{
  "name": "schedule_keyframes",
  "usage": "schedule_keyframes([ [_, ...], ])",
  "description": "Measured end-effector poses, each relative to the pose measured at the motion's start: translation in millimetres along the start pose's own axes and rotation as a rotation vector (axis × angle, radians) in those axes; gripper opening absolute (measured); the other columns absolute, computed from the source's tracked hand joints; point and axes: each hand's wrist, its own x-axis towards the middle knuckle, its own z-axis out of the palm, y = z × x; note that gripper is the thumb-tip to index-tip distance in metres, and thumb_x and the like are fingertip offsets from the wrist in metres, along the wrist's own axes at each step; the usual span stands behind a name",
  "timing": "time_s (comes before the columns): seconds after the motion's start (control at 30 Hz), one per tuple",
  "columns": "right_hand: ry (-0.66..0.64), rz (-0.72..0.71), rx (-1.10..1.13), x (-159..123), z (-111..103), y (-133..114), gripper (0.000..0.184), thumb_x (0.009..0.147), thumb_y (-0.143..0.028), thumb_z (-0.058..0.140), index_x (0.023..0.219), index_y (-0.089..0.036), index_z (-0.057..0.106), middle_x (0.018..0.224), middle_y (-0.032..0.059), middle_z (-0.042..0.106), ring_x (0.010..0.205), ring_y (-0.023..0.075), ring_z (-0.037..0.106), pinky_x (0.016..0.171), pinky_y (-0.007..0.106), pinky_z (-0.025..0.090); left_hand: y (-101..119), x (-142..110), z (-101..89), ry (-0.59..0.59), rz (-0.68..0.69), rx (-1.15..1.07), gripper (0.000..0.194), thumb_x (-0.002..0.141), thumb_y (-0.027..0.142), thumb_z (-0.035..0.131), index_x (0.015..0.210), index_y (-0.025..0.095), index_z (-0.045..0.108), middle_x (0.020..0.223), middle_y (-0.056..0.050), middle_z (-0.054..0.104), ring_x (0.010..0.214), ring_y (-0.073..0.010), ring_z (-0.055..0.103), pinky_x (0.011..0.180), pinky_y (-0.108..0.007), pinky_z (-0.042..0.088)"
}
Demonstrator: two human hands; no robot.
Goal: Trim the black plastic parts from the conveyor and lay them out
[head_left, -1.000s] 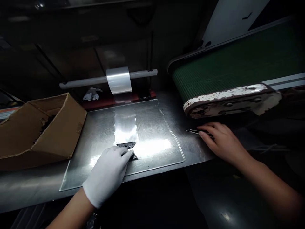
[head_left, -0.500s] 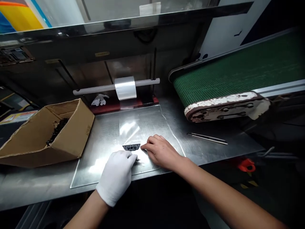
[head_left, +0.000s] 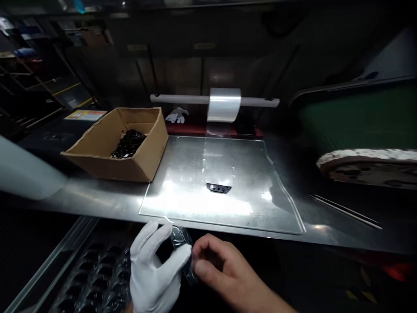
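My left hand (head_left: 155,271), in a white glove, and my bare right hand (head_left: 221,271) meet below the bench's front edge. Both pinch a small dark part wrapped in clear film (head_left: 181,241) between thumb and fingers. Another small black part (head_left: 219,188) lies on the clear plastic sheet (head_left: 182,174) on the steel bench, under a strip of film that runs down from the film roll (head_left: 224,104) on its white bar.
A cardboard box (head_left: 137,152) with several black parts stands at the left of the bench. Tweezers (head_left: 345,211) lie at the right, near the green conveyor's end (head_left: 368,163). A black moulded tray (head_left: 94,278) sits below at the left. A white glove (head_left: 177,115) lies at the back.
Both hands have left the sheet and come down below the bench edge, carrying a film-wrapped part. My view has swung left. One second ago my right hand lay by the tweezers.
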Motion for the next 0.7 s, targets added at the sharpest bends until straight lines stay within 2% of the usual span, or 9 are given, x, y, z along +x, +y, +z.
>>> schedule_keyframes([
  [0.1, 0.003, 0.173, 0.098, 5, 30, 28, 0.04, 0.096, -0.06, 0.068, 0.094, -0.021, 0.062, 0.08, -0.0012, 0.061, 0.072, 0.0134, 0.053, 0.066, 0.024, 0.043, 17, -28, 6.9, 0.189, -0.291, -0.211, 0.056, 0.092, 0.011, 0.069, 0.134, 0.048, 0.062, 0.162, -0.002, 0.037, 0.151, -0.0385, 0.038, 0.116, -0.067, 0.046],
  [0.17, -0.01, 0.228, -0.051, 9, 37, 50, 0.04, 0.098, -0.062, 0.063, 0.094, -0.022, 0.062, 0.082, -0.0011, 0.06, 0.074, 0.0143, 0.053, 0.067, 0.025, 0.044, 25, -43, 11.0, 0.227, -0.676, -0.643, 0.056, 0.097, 0.017, 0.063, 0.145, 0.043, 0.052, 0.164, -0.005, 0.037, 0.145, -0.0309, 0.047, 0.12, -0.057, 0.042],
  [0.2, -0.05, 0.243, -0.158, 12, 38, 61, 0.04, 0.099, -0.062, 0.061, 0.094, -0.022, 0.062, 0.083, -0.0006, 0.06, 0.076, 0.0152, 0.054, 0.067, 0.025, 0.044, 25, -50, 13.2, 0.211, -0.892, -0.895, 0.058, 0.099, 0.022, 0.063, 0.151, 0.04, 0.045, 0.157, -0.009, 0.046, 0.134, -0.0273, 0.056, 0.117, -0.051, 0.045],
  [0.27, -0.209, 0.254, -0.349, 17, 42, 81, 0.04, 0.102, -0.061, 0.055, 0.093, -0.023, 0.063, 0.086, 0.0005, 0.063, 0.078, 0.0174, 0.059, 0.068, 0.026, 0.046, 19, -69, 18.5, 0.16, -1.154, -1.158, 0.055, 0.097, 0.031, 0.065, 0.15, 0.024, 0.049, 0.129, -0.013, 0.067, 0.103, -0.023, 0.069, 0.098, -0.043, 0.056],
  [0.33, -0.387, 0.237, -0.456, 22, 50, 97, 0.039, 0.104, -0.058, 0.051, 0.091, -0.024, 0.063, 0.087, 0.0012, 0.067, 0.079, 0.0189, 0.063, 0.069, 0.027, 0.049, 11, -93, 25.0, 0.11, -1.293, -1.268, 0.044, 0.092, 0.035, 0.071, 0.129, 0.013, 0.065, 0.101, -0.011, 0.072, 0.081, -0.0197, 0.07, 0.08, -0.036, 0.057],
  [0.4, -0.51, 0.199, -0.499, 23, 61, 110, 0.037, 0.106, -0.055, 0.048, 0.089, -0.025, 0.062, 0.086, 0.001, 0.068, 0.079, 0.0196, 0.066, 0.071, 0.029, 0.052, 4, -119, 32.8, 0.071, -1.388, -1.37, 0.03, 0.088, 0.037, 0.076, 0.104, 0.012, 0.07, 0.086, -0.006, 0.071, 0.073, -0.0166, 0.067, 0.071, -0.032, 0.056],
  [0.5, -0.608, 0.173, -0.547, 25, 77, 126, 0.035, 0.108, -0.051, 0.046, 0.091, -0.026, 0.062, 0.087, 0.0007, 0.071, 0.08, 0.0211, 0.07, 0.074, 0.032, 0.057, -3, -159, 41.8, 0.036, -1.507, -1.426, 0.025, 0.093, 0.038, 0.075, 0.09, 0.015, 0.068, 0.074, 0.001, 0.067, 0.064, -0.0137, 0.064, 0.065, -0.03, 0.056],
  [0.57, -0.609, 0.161, -0.605, 27, 81, 138, 0.03, 0.107, -0.051, 0.048, 0.103, -0.028, 0.066, 0.099, 0.0026, 0.076, 0.09, 0.024, 0.074, 0.082, 0.037, 0.061, -14, -186, 40.3, 0.081, -1.61, -1.34, 0.023, 0.097, 0.036, 0.072, 0.09, 0.015, 0.067, 0.075, 0.002, 0.066, 0.065, -0.0135, 0.065, 0.065, -0.03, 0.057],
  [0.7, -0.499, 0.141, -0.721, 32, 69, 161, 0.04, 0.104, -0.055, 0.052, 0.131, -0.029, 0.067, 0.128, 0.0075, 0.075, 0.116, 0.0294, 0.074, 0.103, 0.046, 0.061, -57, -248, 12.5, 0.273, -1.844, -0.952, 0.023, 0.101, 0.037, 0.067, 0.103, 0.014, 0.067, 0.092, -0.002, 0.069, 0.078, -0.0154, 0.067, 0.071, -0.032, 0.059],
])
